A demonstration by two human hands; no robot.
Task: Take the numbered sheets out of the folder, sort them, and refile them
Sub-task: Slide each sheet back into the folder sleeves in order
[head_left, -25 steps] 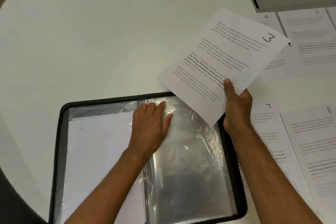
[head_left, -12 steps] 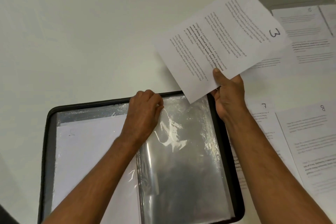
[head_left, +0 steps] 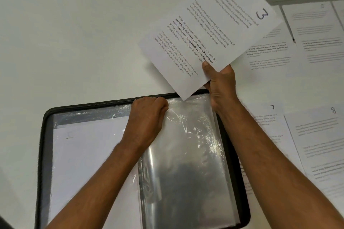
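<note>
White table (head_left: 74, 33): right hand (head_left: 220, 82) pinches tilted sheet 3 (head_left: 210, 29).

My left hand (head_left: 147, 117) & right hand (head_left: 220, 83): both bare, no rings, no watch. Forearms bare too, no sleeves showing. Short nails.
</note>
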